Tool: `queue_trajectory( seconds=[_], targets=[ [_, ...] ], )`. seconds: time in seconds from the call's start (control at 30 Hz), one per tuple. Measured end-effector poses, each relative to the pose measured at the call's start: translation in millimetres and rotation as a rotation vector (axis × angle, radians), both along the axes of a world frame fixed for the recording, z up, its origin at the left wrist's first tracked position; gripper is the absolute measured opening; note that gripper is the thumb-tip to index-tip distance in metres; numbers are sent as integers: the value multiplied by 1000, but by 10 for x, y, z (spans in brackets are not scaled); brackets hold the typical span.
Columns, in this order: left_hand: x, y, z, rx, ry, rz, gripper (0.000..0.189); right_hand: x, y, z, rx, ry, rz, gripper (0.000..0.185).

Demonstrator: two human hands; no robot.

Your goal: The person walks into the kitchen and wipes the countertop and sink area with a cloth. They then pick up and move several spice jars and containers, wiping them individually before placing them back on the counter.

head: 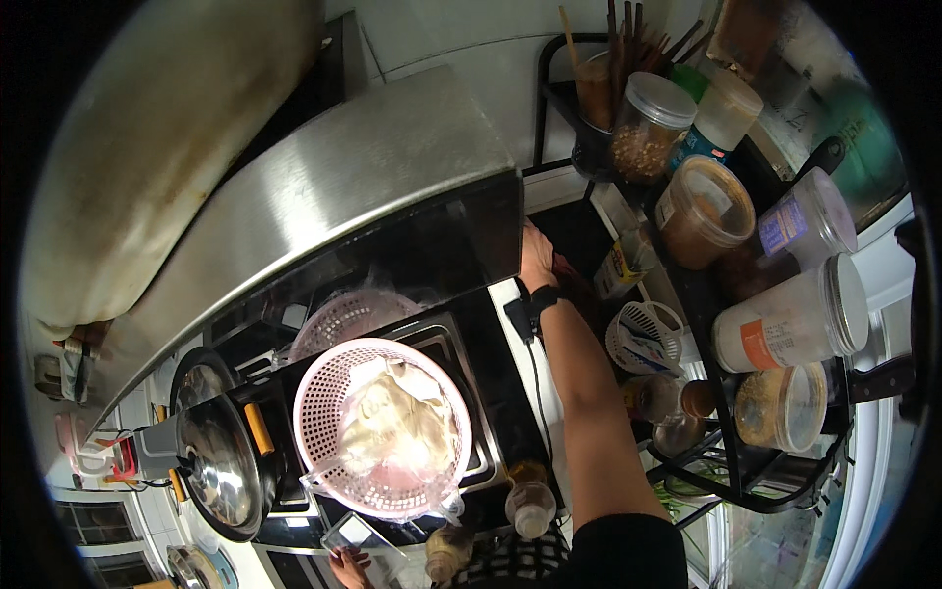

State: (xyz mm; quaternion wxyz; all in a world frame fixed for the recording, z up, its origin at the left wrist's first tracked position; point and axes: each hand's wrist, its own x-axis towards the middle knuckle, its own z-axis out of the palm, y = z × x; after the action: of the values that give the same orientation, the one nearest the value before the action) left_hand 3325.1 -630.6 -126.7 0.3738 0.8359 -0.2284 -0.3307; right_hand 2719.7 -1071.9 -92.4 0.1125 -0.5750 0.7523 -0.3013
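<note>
My right hand point(537, 256) reaches in beside the corner of a steel range hood point(353, 166), with a black band on the wrist. Its fingers are partly hidden, next to a dark red item point(568, 276); whether it grips anything cannot be made out. Low in the view, my left hand point(349, 568) holds a clear rectangular plastic container or lid point(364, 543) by its edge. Between the hands, a pink plastic colander point(313, 412) stands on the black cooktop point(508, 383). Inside it lies a pale, soft-looking mass point(397, 420) under clear plastic film.
Left of the colander sits a lidded pan point(221, 471) with wooden handles. A black plug point(519, 320) trails a cord near my right wrist. Bottles point(530, 508) stand at the cooktop's near edge. On the right, a black rack point(706, 324) carries several jars; a white basket point(644, 339) is beside it.
</note>
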Motion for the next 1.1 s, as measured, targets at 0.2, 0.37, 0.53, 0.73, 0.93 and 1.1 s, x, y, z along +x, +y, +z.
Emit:
queue_trajectory(
  seconds=[0.2, 0.37, 0.53, 0.73, 0.93, 1.1],
  targets=[
    [42, 37, 90, 6, -26, -6, 25, 107, -334, -749, -275, 749, 167, 25],
    [70, 85, 53, 5, -26, 15, 22, 397, -1007, -1169, -67, 502, -11, 22],
    [69, 85, -9, -13, 29, 40, 21, 0, -355, -620, -46, 284, 47, 30],
    [126, 121, -41, -15, 28, 52, 21, -481, 66, -319, -77, 179, -686, 58],
    [173, 147, -59, -35, 23, 27, 22, -795, -316, -721, 143, -37, -716, 67],
    [268, 288, -78, -10, 6, 30, 23, -864, -308, -933, -165, 4, -548, 55]
  ],
)
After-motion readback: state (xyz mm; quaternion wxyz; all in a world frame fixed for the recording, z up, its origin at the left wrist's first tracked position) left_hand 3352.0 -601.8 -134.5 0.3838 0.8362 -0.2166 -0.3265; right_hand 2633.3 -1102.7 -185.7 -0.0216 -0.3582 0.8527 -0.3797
